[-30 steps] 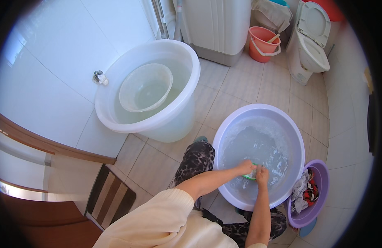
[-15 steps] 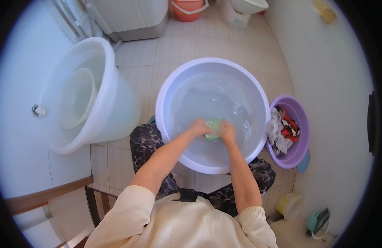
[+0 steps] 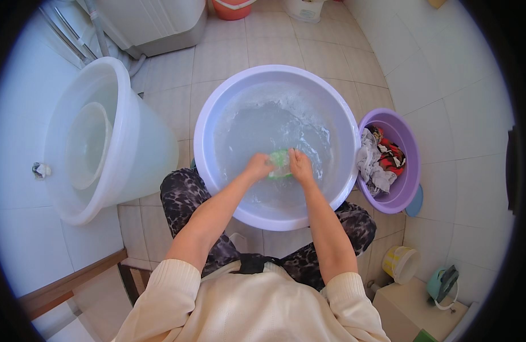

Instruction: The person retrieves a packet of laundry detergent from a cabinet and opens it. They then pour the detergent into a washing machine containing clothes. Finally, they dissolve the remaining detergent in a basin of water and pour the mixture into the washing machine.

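Observation:
A wide lilac basin [image 3: 205, 134] holds cloudy water with suds and ripples. It stands between my knees. Near the middle of the water, my left hand [image 3: 259, 167] is closed on one side of a small green-and-white cloth [image 3: 280, 164]. The opposite side is pinched by my right hand [image 3: 300, 166], thumb uppermost. The cloth is stretched between both hands at the water's surface; its exact kind cannot be made out.
A purple tub [image 3: 412, 162] of white and red-patterned laundry touches the basin's right side. On the left stands a tall translucent tub [image 3: 149, 148] with a smaller white bucket [image 3: 106, 145] inside. Farther off are a washing machine [image 3: 166, 28] and a red bucket [image 3: 231, 10].
The cloth is spread wider and shows more clearly between my hands. My right hand has risen slightly. The whole view has shifted, so the basin sits farther left and higher.

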Demonstrator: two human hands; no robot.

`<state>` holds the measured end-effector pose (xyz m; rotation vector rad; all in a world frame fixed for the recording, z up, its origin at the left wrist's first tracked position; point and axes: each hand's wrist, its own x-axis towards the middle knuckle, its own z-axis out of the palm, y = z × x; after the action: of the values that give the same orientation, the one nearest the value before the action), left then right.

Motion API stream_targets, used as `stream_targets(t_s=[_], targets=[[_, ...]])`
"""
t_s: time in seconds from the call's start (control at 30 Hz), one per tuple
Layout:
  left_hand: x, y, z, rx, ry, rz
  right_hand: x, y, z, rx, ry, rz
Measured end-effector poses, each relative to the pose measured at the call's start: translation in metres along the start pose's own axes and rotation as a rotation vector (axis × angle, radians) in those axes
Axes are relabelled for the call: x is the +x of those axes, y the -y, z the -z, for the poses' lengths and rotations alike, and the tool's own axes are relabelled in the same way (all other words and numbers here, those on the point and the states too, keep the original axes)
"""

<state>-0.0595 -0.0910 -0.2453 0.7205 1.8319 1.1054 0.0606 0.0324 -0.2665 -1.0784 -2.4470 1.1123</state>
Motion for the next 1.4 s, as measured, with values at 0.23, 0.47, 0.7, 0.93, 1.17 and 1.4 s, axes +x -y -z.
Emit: stream_targets(t_s=[0.23, 0.47, 0.7, 0.93, 1.17, 1.4], targets=[[0.004, -0.005, 0.002, -0.243, 0.135, 0.165, 0.002, 0.007, 0.002, 0.306, -0.041, -0.083], [-0.005, -0.024, 0.006, -0.35, 0.191, 0.208, -0.001, 0.019, 0.005, 0.484, 0.009, -0.121], [-0.016, -0.034, 0.011, -0.336, 0.283, 0.174, -0.009, 0.035, 0.005, 0.086, -0.162, -0.064], [-0.013, -0.034, 0.016, -0.171, 0.463, 0.301, -0.015, 0.047, 0.002, -0.012, -0.253, -0.026], [-0.008, -0.023, 0.011, -0.302, 0.311, 0.216, -0.013, 0.045, 0.0, -0.09, -0.296, -0.057], [-0.009, -0.03, 0.016, -0.349, 0.105, 0.228, -0.014, 0.04, -0.003, -0.076, -0.287, -0.132]])
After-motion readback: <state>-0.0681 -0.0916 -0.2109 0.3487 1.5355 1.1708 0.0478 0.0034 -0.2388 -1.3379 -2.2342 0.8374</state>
